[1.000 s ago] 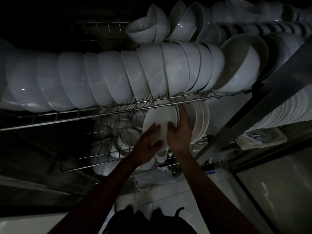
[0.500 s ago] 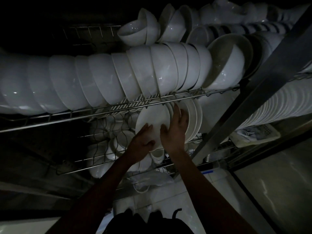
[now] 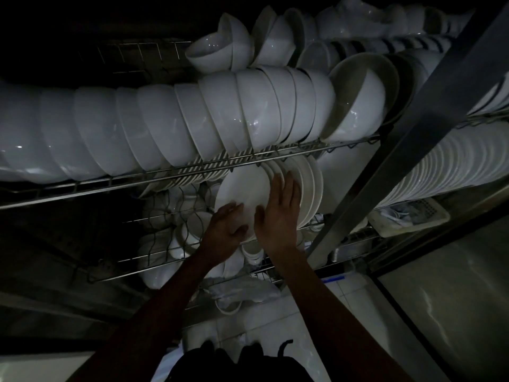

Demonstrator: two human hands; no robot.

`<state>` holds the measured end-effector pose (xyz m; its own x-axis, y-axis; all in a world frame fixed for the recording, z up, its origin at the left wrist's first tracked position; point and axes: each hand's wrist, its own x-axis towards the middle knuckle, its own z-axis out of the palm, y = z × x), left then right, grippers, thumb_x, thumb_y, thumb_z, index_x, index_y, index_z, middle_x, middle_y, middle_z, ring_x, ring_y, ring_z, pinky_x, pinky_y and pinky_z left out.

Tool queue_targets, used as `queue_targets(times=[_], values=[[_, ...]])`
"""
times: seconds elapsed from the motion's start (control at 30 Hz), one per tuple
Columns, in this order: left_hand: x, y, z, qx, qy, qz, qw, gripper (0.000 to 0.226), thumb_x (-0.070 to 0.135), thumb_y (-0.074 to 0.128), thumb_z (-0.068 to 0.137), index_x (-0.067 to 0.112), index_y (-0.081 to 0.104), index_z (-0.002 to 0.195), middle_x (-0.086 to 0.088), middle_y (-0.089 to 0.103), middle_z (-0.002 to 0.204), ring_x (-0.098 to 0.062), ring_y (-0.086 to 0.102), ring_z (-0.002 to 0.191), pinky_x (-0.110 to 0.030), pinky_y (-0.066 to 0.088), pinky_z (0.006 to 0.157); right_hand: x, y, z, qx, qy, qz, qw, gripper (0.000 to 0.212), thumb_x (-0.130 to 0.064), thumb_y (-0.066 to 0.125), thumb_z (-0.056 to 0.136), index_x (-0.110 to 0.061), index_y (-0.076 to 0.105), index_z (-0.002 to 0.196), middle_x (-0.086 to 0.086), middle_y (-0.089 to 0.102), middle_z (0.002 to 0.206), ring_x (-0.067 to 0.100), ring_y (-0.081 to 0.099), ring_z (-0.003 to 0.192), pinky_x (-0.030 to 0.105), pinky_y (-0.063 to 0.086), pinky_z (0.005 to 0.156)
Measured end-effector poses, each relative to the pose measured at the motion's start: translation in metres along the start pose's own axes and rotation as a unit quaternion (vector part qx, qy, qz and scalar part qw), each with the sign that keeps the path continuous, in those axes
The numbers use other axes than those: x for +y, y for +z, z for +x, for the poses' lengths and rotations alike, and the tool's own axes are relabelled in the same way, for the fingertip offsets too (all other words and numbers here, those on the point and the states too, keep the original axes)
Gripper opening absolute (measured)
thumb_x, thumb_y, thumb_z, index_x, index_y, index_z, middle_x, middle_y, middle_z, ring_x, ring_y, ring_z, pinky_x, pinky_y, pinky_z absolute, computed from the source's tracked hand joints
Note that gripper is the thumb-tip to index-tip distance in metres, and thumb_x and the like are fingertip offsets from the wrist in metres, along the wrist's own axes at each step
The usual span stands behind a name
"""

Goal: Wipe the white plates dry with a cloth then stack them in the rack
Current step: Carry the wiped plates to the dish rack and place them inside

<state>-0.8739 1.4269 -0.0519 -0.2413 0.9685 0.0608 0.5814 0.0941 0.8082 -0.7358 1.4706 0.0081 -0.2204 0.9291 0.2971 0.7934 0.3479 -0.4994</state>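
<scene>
A white plate (image 3: pixel 242 188) stands on edge in the lower wire shelf (image 3: pixel 154 260) of the rack, leaning against a row of upright white plates (image 3: pixel 312 188) to its right. My left hand (image 3: pixel 225 228) lies flat on the plate's lower left rim. My right hand (image 3: pixel 278 213) presses on its right side, with straight fingers reaching up along the rim where it meets the row. No cloth is visible. The scene is very dim.
The upper wire shelf (image 3: pixel 176 173) carries a long row of nested white bowls (image 3: pixel 192 117), with more bowls (image 3: pixel 220 48) behind. A slanted steel post (image 3: pixel 385 172) rises at the right, beside another stack of plates (image 3: pixel 454 164) and a white basket (image 3: pixel 407 216). Small cups (image 3: pixel 176 238) sit lower left.
Both hands stay on the same plate. The plate has edged slightly closer to the row on its right, and the view has shifted a little.
</scene>
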Motion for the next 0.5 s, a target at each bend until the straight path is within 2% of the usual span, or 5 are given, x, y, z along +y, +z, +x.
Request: queue_targets(times=[0.2, 0.27, 0.37, 0.5], values=[[0.002, 0.001, -0.01, -0.004, 0.007, 0.046, 0.999, 0.052, 0.019, 0.065, 0.096, 0.013, 0.049, 0.146, -0.007, 0.041, 0.154, -0.023, 0.037, 0.142, -0.031, 0.028, 0.119, 0.006, -0.006, -0.005, -0.02, -0.024, -0.007, 0.999, 0.074, -0.023, 0.057, 0.096, -0.009, 0.018, 0.158, 0.018, 0.008, 0.166, 0.039, 0.005, 0.152, 0.045, 0.01, 0.125], [0.003, 0.0, -0.013, -0.012, 0.012, 0.045, 0.999, 0.052, 0.014, 0.065, 0.096, 0.01, 0.05, 0.145, -0.01, 0.042, 0.153, -0.026, 0.039, 0.142, -0.038, 0.031, 0.118, 0.009, -0.008, -0.005, -0.025, -0.033, -0.008, 0.999, 0.071, -0.025, 0.054, 0.099, -0.009, 0.019, 0.158, 0.017, 0.008, 0.166, 0.038, 0.003, 0.153, 0.045, 0.008, 0.125], [0.004, -0.003, -0.017, -0.019, 0.022, 0.05, 0.998, 0.05, 0.01, 0.064, 0.095, 0.006, 0.052, 0.143, -0.014, 0.045, 0.151, -0.029, 0.042, 0.14, -0.044, 0.034, 0.115, 0.01, -0.011, -0.007, -0.026, -0.039, -0.014, 0.999, 0.065, -0.025, 0.054, 0.099, -0.008, 0.027, 0.156, 0.019, 0.011, 0.165, 0.039, 0.006, 0.152, 0.044, 0.009, 0.125], [0.003, -0.007, -0.02, -0.029, 0.027, 0.054, 0.998, 0.046, 0.013, 0.064, 0.096, 0.008, 0.054, 0.141, -0.013, 0.048, 0.148, -0.028, 0.045, 0.138, -0.042, 0.035, 0.115, 0.01, -0.016, -0.011, -0.017, -0.041, -0.013, 0.999, 0.056, -0.021, 0.057, 0.098, -0.004, 0.041, 0.149, 0.023, 0.021, 0.162, 0.043, 0.017, 0.149, 0.045, 0.016, 0.123]])
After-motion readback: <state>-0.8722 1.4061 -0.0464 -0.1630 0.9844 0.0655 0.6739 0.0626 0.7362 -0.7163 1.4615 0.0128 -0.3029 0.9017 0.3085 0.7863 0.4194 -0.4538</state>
